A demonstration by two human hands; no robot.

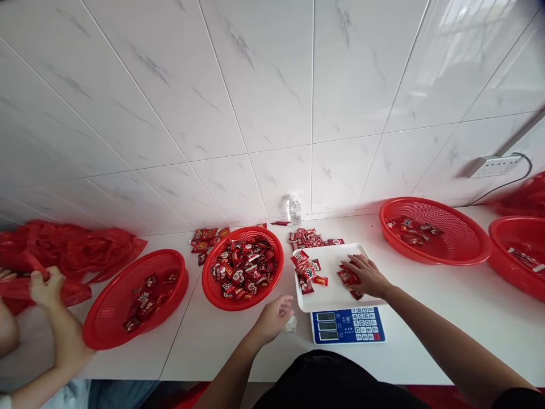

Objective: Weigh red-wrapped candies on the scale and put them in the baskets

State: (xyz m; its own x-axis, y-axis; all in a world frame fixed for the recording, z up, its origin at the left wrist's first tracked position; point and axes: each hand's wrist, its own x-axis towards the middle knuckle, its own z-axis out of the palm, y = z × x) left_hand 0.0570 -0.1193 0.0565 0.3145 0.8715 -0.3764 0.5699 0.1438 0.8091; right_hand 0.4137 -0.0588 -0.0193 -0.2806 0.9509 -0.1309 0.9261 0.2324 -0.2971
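My right hand [365, 275] is over the right part of a white scale tray [330, 297], its fingers curved round several small red snack packets [346, 276] that stick out at its left and below it. More red packets [307, 272] lie loose on the tray's left side. My left hand [275, 318] hovers between the tray and a red basket [242, 307] heaped with red packets [244, 267]. Its fingers are loosely bent, with nothing visible in them. A crumpled whitish scrap [291, 324] lies by those fingers. The scale's blue keypad panel [347, 325] faces me.
Red packets [309, 238] lie behind the tray, others [206, 241] behind the basket. A clear bottle [294, 211] stands at the wall. More red baskets [460, 253] are at right, another [97, 324] at left. Another person's hand [46, 287] grips a red plastic bag [80, 250].
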